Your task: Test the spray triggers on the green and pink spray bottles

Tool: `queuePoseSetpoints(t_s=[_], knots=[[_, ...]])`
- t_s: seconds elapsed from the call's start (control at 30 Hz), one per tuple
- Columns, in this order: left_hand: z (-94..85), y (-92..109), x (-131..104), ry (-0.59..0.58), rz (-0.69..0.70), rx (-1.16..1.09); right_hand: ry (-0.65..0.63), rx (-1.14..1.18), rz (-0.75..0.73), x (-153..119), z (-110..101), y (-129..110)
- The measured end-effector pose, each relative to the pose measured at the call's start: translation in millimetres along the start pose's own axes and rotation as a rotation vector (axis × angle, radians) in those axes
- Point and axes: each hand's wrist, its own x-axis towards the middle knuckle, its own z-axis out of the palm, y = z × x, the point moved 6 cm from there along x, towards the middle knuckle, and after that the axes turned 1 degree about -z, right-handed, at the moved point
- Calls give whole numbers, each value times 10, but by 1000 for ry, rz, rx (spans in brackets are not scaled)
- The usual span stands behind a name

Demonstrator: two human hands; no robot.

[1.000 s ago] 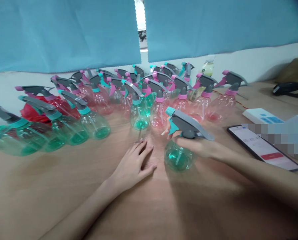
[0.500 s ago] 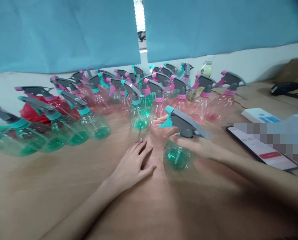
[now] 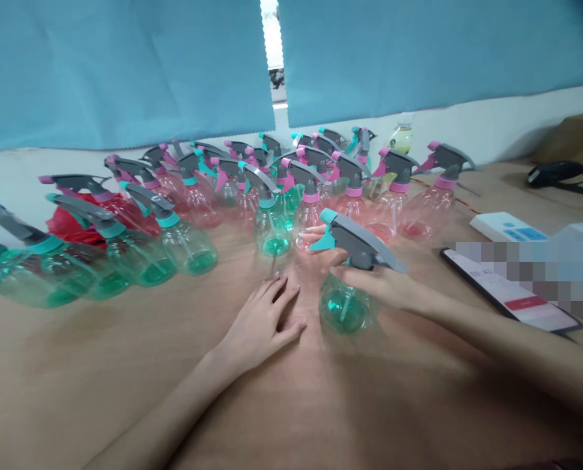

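My left hand (image 3: 262,323) lies on the wooden table (image 3: 144,385) with its fingers spread and nothing in them. To its right, my right hand (image 3: 374,284) is wrapped round the neck of a green spray bottle (image 3: 345,310) with a grey and turquoise trigger head. This bottle stands upright. Just beyond my left fingertips is another green spray bottle (image 3: 273,228). Several green bottles with turquoise collars, among them one (image 3: 190,248), stand at the left. Several pink bottles, one of them (image 3: 431,202) at the right end, stand behind my right hand.
At the right lie a phone (image 3: 506,287) and a white box with blue marks (image 3: 509,227). Behind them are a black object (image 3: 558,173) and a cardboard box (image 3: 578,140). Red plastic (image 3: 73,222) lies behind the left bottles. A blue curtain (image 3: 125,72) hangs at the back.
The view has shifted slightly, so the left bottles appear a little further right. Both hands keep nearly the same positions, and my right hand still holds the green spray bottle.
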Motion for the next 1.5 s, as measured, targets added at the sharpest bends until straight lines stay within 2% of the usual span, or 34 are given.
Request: queuePoseSetpoints(t_s=[0.3, 0.87, 1.17, 1.5], knots=[[1, -8, -8, 6, 2, -17, 36, -27, 9, 13, -17, -51], [8, -5, 2, -19, 15, 13, 2, 88, 15, 18, 4, -30], [2, 3, 4, -9, 10, 18, 53, -11, 13, 5, -18, -27], [8, -4, 2, -8, 15, 29, 8, -33, -17, 13, -1, -16]])
